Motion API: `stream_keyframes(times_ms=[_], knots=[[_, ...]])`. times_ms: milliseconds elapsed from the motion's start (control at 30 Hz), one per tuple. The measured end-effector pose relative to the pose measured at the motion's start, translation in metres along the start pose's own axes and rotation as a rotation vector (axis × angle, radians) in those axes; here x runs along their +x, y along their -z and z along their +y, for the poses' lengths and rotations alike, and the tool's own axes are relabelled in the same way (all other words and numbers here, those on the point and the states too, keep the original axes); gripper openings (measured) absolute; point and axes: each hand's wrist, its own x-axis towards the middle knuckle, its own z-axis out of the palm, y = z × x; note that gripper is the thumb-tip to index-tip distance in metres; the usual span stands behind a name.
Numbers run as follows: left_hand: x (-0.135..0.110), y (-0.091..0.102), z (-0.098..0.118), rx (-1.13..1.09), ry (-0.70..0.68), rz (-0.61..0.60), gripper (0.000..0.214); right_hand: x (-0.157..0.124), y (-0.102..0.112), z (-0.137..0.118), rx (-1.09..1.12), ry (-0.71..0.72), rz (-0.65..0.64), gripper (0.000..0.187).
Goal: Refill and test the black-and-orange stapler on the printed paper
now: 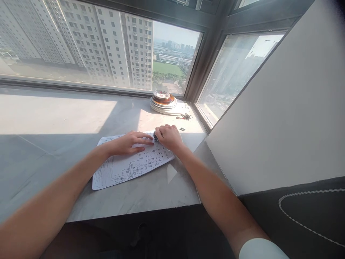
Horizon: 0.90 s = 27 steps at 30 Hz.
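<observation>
Sheets of paper (115,176) covered with handwriting and printed lines lie on the sill, turned at a slant. My left hand (130,142) rests flat on the paper's upper part, its fingers stretched out to the right. Close by those fingertips, my right hand (169,137) is closed around a small black object (155,136) at the paper's upper right. Most of that object is hidden by the fingers, so its kind cannot be made out.
A stack of plates (163,108) stands in the window corner. Keys (185,117) and small dark pieces (182,129) lie in front of it. A white wall (272,118) rises at the right, with a bead chain (280,205) below it. The sill's front edge (134,213) is near me.
</observation>
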Motion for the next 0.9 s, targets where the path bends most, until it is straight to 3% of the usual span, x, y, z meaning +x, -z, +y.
stream_keyframes(times_ms=[367, 900], knots=[[-0.0035, 0.0016, -0.0048, 0.081, -0.157, -0.074, 0.041, -0.0003, 0.0041, 0.0012, 0.035, -0.042, -0.011, 0.055], [-0.0055, 0.0018, -0.0026, 0.006, -0.108, -0.090, 0.042, -0.0023, 0.0049, -0.0023, -0.090, 0.000, -0.089, 0.051]])
